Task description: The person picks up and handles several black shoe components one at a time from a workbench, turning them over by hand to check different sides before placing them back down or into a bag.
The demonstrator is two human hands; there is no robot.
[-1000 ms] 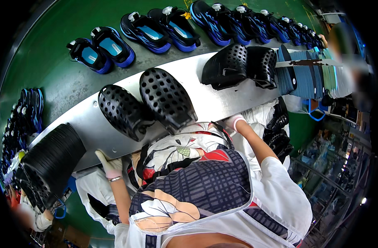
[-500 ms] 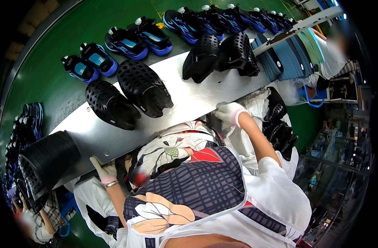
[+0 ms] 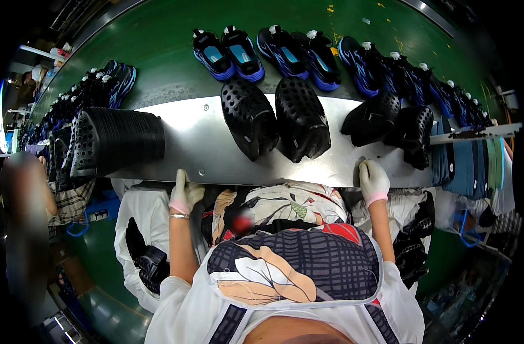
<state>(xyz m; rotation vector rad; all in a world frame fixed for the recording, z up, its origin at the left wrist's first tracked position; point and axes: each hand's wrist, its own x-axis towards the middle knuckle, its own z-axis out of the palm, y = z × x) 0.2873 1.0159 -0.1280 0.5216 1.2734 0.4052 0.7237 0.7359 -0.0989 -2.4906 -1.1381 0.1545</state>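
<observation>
Reaching forward at the table's (image 3: 193, 132) near edge, the left hand (image 3: 185, 196) has one digit upright, the right hand (image 3: 374, 182) bent fingers; whether either grips, I cannot tell. Two black shells (image 3: 299, 112) lie beyond, between them.

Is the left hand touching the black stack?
Apart. The head view shows bare metal table between the left hand and the black stack.

the co-worker (image 3: 28, 192) at far left is blurred
</observation>
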